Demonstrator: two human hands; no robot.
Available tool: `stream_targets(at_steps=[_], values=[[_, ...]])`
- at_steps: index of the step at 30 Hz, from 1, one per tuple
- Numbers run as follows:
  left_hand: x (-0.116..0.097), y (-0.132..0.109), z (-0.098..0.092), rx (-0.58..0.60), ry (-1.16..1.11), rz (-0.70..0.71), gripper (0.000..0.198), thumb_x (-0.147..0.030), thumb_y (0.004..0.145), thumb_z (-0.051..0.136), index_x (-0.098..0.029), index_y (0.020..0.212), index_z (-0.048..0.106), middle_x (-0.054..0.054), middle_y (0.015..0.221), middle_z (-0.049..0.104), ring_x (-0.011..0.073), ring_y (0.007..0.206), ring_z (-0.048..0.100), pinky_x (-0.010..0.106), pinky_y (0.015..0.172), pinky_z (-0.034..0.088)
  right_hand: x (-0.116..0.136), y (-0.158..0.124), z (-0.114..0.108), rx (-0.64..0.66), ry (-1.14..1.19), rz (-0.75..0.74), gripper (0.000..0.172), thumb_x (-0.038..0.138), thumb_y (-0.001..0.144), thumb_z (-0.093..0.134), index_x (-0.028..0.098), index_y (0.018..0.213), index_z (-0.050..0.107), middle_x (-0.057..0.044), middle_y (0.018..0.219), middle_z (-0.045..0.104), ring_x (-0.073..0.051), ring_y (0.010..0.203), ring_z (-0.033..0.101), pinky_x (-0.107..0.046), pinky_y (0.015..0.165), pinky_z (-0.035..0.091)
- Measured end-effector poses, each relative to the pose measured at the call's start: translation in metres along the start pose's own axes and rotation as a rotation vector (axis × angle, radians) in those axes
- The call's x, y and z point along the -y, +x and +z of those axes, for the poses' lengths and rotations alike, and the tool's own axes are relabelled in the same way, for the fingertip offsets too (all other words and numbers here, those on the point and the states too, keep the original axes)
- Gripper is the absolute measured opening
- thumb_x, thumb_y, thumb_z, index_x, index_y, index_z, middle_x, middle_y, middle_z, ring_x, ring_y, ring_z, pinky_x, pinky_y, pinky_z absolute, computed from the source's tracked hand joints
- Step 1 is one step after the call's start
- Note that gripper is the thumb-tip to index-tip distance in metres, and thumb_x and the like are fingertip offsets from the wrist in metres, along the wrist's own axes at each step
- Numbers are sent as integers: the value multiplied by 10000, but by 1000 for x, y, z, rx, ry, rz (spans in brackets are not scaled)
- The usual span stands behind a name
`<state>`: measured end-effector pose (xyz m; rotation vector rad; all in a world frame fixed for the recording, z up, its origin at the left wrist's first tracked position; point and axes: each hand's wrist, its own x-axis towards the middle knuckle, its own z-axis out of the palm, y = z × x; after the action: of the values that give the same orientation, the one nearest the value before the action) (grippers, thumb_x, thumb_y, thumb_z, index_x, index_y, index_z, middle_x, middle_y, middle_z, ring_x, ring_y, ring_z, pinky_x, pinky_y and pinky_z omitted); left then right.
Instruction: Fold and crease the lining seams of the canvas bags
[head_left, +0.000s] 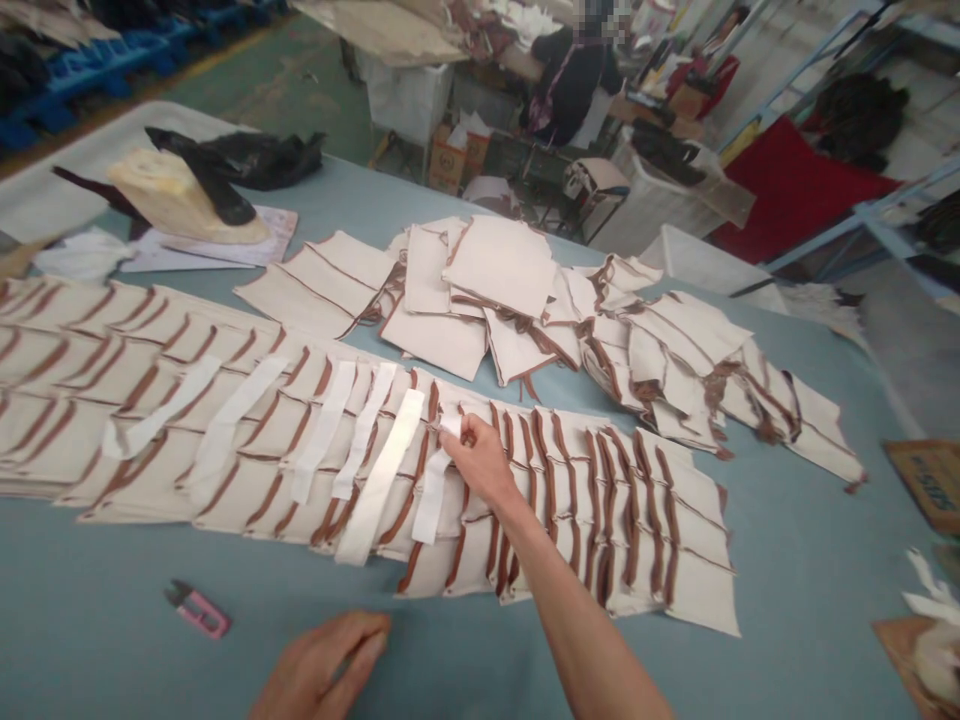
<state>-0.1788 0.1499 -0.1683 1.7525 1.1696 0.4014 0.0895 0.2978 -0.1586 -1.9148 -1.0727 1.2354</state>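
My right hand (484, 460) is closed, its thumb and fingers pinching a white strip (429, 500) that hangs over the overlapping cream fabric pieces (469, 565) with brown edges. To its left, several other white strips (385, 470) lie across the row. Below the row, my left hand (322, 665) is over the blue-grey table, partly cut off by the bottom edge. Its fingers are loosely bent with a gap at the thumb, and nothing shows in them. Pink-handled thread snips (199, 608) lie on the table to its left.
A loose pile of cream pieces (502, 265) lies behind the row. At the back left are a yellowish block (180, 195) and black plastic (262, 160). A cardboard piece (926, 485) is at the right. Beyond the table, a person (570, 85) is among bins.
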Motion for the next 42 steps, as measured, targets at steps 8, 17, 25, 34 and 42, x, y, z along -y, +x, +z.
stream_targets(at_steps=[8,17,25,34,42], values=[[-55,38,-29,-188,-506,-327,632,-712,1043,588,-180,1312,800,136,1247,863,333,1188,789,417,1043,640,20,-90,-20,309,455,-60,403,570,836,683,216,1020,630,78,572,530,-109,506,379,-241,521,318],[-161,14,-20,-142,-786,-150,511,-618,907,816,-151,1115,826,101,1042,877,291,946,807,351,866,663,27,-209,-43,523,521,-186,729,593,972,742,178,1545,565,68,616,623,-106,495,449,-237,522,385],[-194,-30,-4,-206,-779,-225,458,-577,867,874,-143,1009,830,59,830,839,194,661,741,239,586,620,2,-272,-43,401,511,-300,734,476,1033,690,176,1665,468,44,655,686,-133,530,586,-282,592,546],[-207,-54,7,-389,-60,470,146,-194,1061,653,-217,1006,786,4,867,872,167,750,837,236,752,672,-9,-289,-71,-15,40,-760,490,277,990,748,212,1466,650,-11,829,812,-176,657,730,-297,653,615],[-210,-60,-12,-462,648,968,177,-149,1167,512,-182,1215,679,83,1011,906,200,1021,865,308,936,682,3,-290,-101,-380,-190,-1292,170,235,1080,676,241,1249,684,-70,1014,834,-194,898,789,-318,792,640]])
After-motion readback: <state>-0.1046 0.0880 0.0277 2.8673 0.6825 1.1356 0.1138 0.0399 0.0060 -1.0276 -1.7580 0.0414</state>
